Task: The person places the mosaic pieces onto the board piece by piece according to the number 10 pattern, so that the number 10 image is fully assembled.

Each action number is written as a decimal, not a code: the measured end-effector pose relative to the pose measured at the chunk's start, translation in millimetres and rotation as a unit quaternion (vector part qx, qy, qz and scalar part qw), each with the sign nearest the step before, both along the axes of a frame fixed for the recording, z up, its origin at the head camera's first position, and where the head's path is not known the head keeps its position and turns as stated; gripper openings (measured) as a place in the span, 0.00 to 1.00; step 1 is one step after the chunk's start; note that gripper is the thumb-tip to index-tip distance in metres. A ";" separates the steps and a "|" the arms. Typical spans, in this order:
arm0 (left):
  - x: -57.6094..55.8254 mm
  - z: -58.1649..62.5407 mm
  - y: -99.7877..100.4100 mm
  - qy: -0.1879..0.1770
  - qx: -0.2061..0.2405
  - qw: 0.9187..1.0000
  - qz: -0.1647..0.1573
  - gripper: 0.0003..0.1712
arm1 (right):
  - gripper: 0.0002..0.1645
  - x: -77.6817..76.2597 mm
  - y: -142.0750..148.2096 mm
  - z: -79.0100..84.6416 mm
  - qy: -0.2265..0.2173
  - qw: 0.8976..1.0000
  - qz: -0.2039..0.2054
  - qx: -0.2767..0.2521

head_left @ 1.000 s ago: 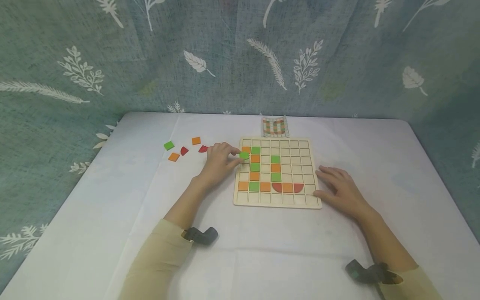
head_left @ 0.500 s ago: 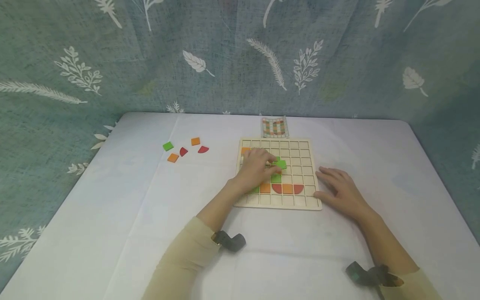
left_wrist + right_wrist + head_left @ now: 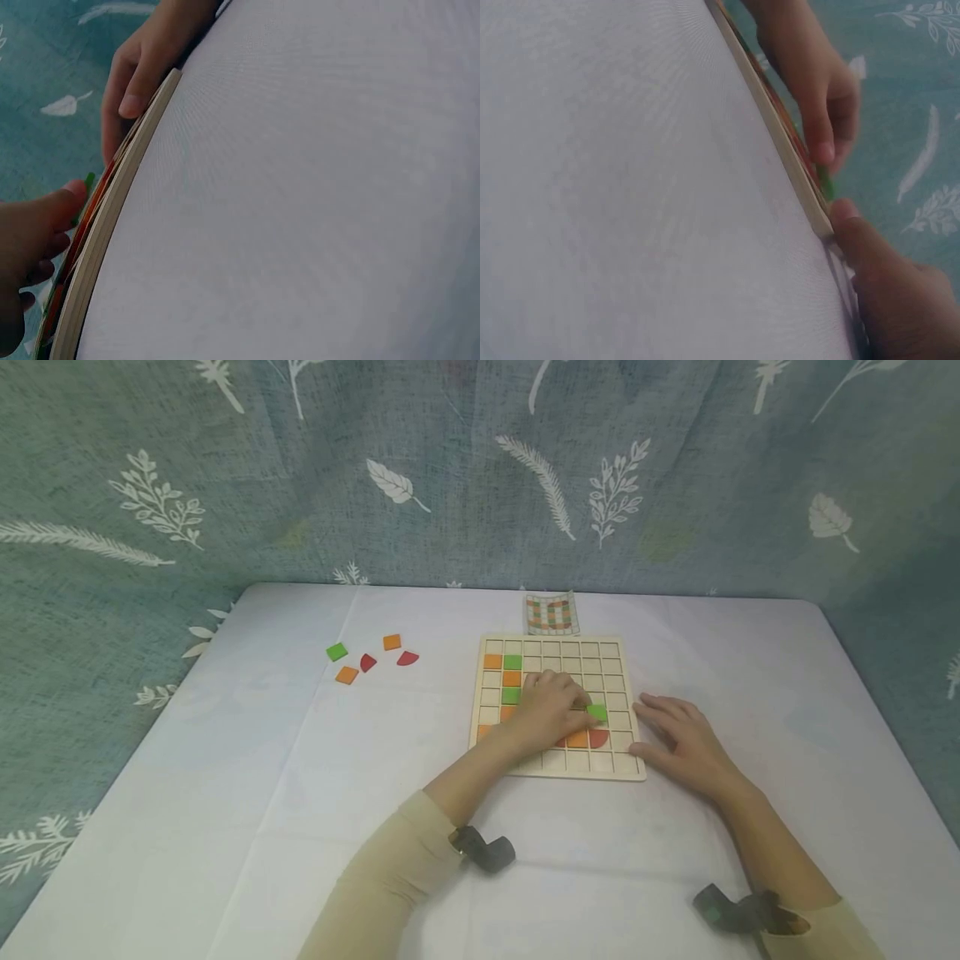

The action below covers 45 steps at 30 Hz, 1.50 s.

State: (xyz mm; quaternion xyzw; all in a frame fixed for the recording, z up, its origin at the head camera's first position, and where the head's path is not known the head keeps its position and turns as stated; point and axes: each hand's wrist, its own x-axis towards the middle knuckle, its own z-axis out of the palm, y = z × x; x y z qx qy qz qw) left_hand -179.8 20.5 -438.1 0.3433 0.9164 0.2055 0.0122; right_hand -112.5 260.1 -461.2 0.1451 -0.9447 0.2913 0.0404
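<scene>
My left hand [image 3: 551,712] reaches over a pale wooden grid board [image 3: 555,763], pinching a green square tile [image 3: 597,713] between thumb and fingertips. That tile is just behind a red rounded piece [image 3: 598,739] near the board's right side; whether it touches the grid I cannot tell. Orange and green squares fill some cells, including an orange tile [image 3: 492,662] at the far left corner. The left hand hides part of the middle. My right hand [image 3: 686,743] rests at the board's right edge with loose fingers; in the right wrist view its thumb [image 3: 846,210] touches the board's corner.
Left of the board lie loose pieces: a green square [image 3: 337,652], orange squares [image 3: 392,642] and red rounded pieces [image 3: 407,658]. A small patterned card [image 3: 551,613] lies behind the board. A white cloth [image 3: 225,760] covers the table; a leaf-print curtain [image 3: 450,485] hangs behind.
My left hand has carried the green tile from the board's left edge rightwards across the grid and a little nearer. The right hand has stayed at the board's right edge.
</scene>
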 end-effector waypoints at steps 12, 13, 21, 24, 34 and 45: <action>7.4 6.1 2.5 0.022 -0.032 0.999 -0.005 0.19 | 0.39 2.4 -1.0 1.7 -0.002 1.000 0.005 0.002; 7.9 6.6 1.5 0.023 -0.027 0.999 -0.005 0.19 | 0.39 2.3 -1.0 1.7 0.000 1.000 0.005 0.003; 7.4 3.7 -18.6 -0.026 0.066 0.997 0.018 0.18 | 0.39 1.2 -1.8 0.8 0.000 1.000 -0.002 0.006; 7.8 5.7 -29.3 -0.037 0.095 0.994 0.030 0.18 | 0.39 1.1 -2.2 0.4 -0.003 1.000 -0.008 0.005; 8.8 8.3 -78.4 -0.049 0.156 0.984 0.076 0.20 | 0.39 1.9 -2.1 1.1 -0.006 1.000 -0.009 0.004; 10.2 13.2 -148.9 -0.048 0.167 0.967 0.187 0.24 | 0.39 2.5 -3.5 -0.6 0.000 1.000 0.001 0.001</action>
